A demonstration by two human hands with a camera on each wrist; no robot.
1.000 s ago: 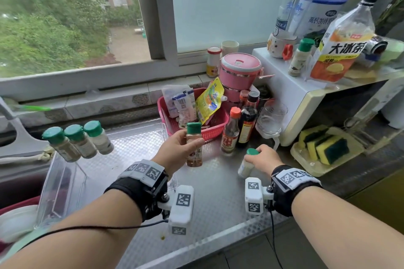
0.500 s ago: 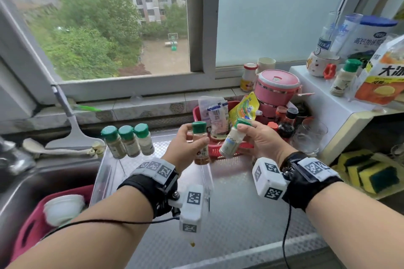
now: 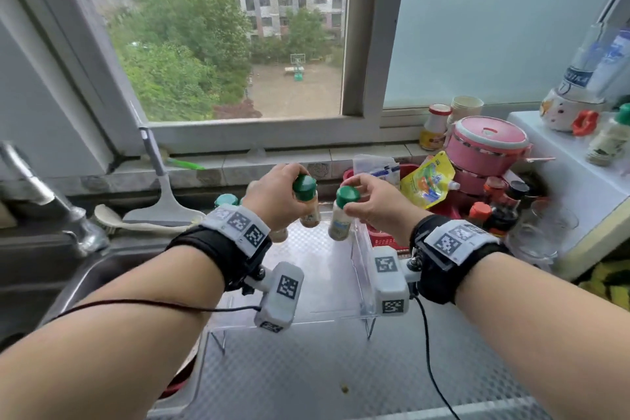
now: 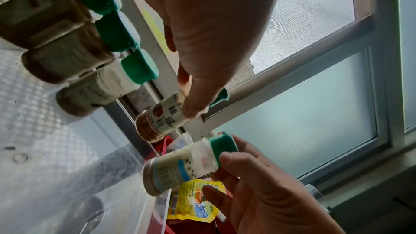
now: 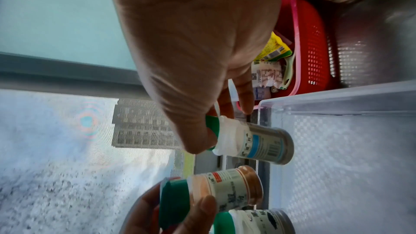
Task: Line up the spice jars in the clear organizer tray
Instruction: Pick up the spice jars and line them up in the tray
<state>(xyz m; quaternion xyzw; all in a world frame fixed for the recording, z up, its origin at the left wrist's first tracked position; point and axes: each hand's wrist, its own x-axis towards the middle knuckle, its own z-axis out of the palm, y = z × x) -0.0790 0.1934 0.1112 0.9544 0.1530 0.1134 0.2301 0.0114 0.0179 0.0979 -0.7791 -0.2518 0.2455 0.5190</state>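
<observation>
My left hand (image 3: 278, 196) grips a brown spice jar (image 3: 308, 204) by its green cap, just above the far end of the clear organizer tray (image 3: 359, 269). Beside it my right hand (image 3: 375, 201) pinches the green cap of a pale spice jar (image 3: 341, 220), tilted over the tray's right side. In the left wrist view the brown jar (image 4: 157, 120) and pale jar (image 4: 178, 165) hang next to three green-capped jars (image 4: 99, 88) lined up in the tray. The right wrist view shows the pale jar (image 5: 256, 143) near the tray's corner (image 5: 337, 149).
A red basket (image 3: 381, 239) with packets sits right of the tray. Sauce bottles (image 3: 494, 211), a glass (image 3: 538, 232) and a pink lidded pot (image 3: 487, 143) crowd the right. The sink (image 3: 41, 283) lies left, with a squeegee (image 3: 163, 194) behind it on the sill.
Both hands lifted their jars off the counter and carried them left, to above the tray's far end. The head view swung left and up.
</observation>
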